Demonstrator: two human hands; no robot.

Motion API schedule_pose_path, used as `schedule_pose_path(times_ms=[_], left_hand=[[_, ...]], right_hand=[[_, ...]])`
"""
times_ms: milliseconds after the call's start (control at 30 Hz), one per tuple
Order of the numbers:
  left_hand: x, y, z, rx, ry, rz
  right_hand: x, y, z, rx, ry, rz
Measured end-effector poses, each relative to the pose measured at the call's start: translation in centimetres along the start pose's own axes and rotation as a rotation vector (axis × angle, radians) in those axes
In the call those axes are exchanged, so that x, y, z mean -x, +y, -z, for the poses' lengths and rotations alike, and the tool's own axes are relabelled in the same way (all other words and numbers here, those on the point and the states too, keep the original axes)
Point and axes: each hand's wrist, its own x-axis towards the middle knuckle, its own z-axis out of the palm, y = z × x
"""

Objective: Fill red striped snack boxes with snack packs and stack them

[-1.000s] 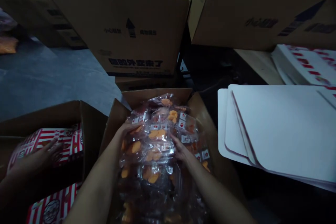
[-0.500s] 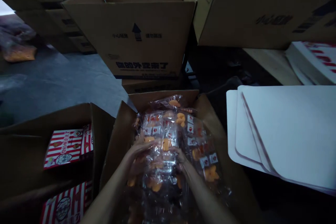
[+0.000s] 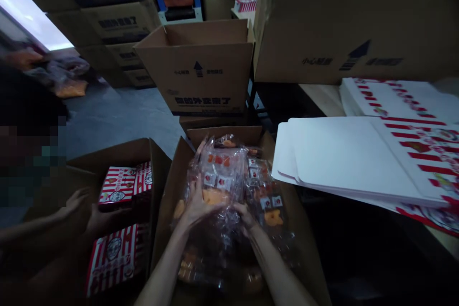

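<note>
Between the left hand (image 3: 198, 204) and right hand (image 3: 245, 214), each grip closed on it, a clear plastic bundle of orange snack packets (image 3: 219, 179) stands half out of the open brown cardboard box (image 3: 168, 189), which looks mostly full beneath.

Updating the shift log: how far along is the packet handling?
Done: striped boxes already sit in the neighbouring carton. In hand: left hand and right hand clasp a bundle of clear packets in the middle carton. Left: more packets beside it, and flat blanks lie unfolded at the right.
</note>
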Motion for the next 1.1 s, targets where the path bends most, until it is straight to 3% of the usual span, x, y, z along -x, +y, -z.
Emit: schedule_pose_path(times_ms=[267, 400, 600, 733, 833, 933, 1000, 1100], left_hand=[[7.2, 6.4, 1.2, -0.080, 0.098, -0.238], [11.1, 10.3, 2.6, -0.146, 0.146, -0.279], [17.8, 18.3, 5.8, -0.213, 0.219, -0.531], [23.1, 25.0, 6.6, -0.283, 0.233, -0.698], [27.9, 30.3, 5.6, -0.305, 0.188, -0.868], [33.5, 35.3, 3.0, -0.272, 0.083, -1.075], [37.3, 38.3, 0.4, -0.226, 0.010, -1.223], [43.1, 42.2, -5.2, -0.128, -0.116, -1.411]], right_hand=[[8.1, -4.1, -1.5, 0.048, -0.150, 0.212], [13.0, -6.1, -2.8, 0.066, -0.223, 0.299], [21.5, -9.5, -4.8, 0.055, -0.313, 0.526], [28.5, -12.5, -4.9, -0.016, -0.368, 0.669], [34.2, -14.4, -3.4, -0.048, -0.311, 0.806], [40.6, -15.3, -0.4, -0.106, -0.157, 0.927], [45.2, -15.5, 2.5, -0.156, -0.032, 1.040], [52.6, -14.8, 7.7, -0.184, 0.098, 1.281]])
